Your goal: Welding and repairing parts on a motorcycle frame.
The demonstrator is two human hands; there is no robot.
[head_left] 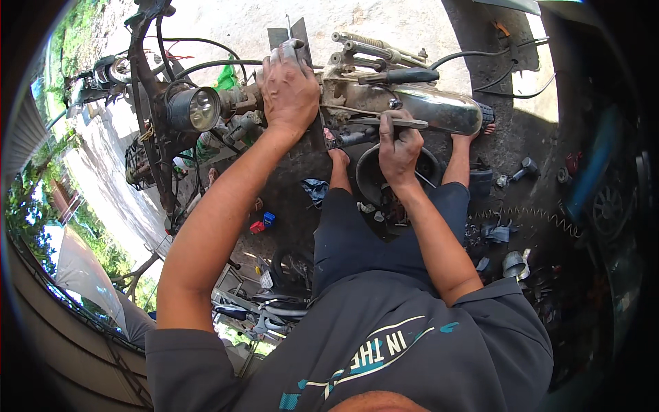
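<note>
Metal bar sits near the fender, pinched in the right hand; I judge it stiff, light, best held mid-length. Left hand bends over dark plate; hold unclear.

Leafy green trees fill the rim around ten o'clock, with a parked motorcycle inward of them. Near eleven o'clock shows some bright green plastic. Three o'clock has a thin coiled hose on the dark ground; a grey metal cup-shaped part lies between three and four. More parked motorcycles crowd seven o'clock. At eight, brown-grey ribbed panels line the edge — a pale sheet hangs just above them. Well inward, between eight and nine, two small boxes sit together — a red box, a blue box.
</note>
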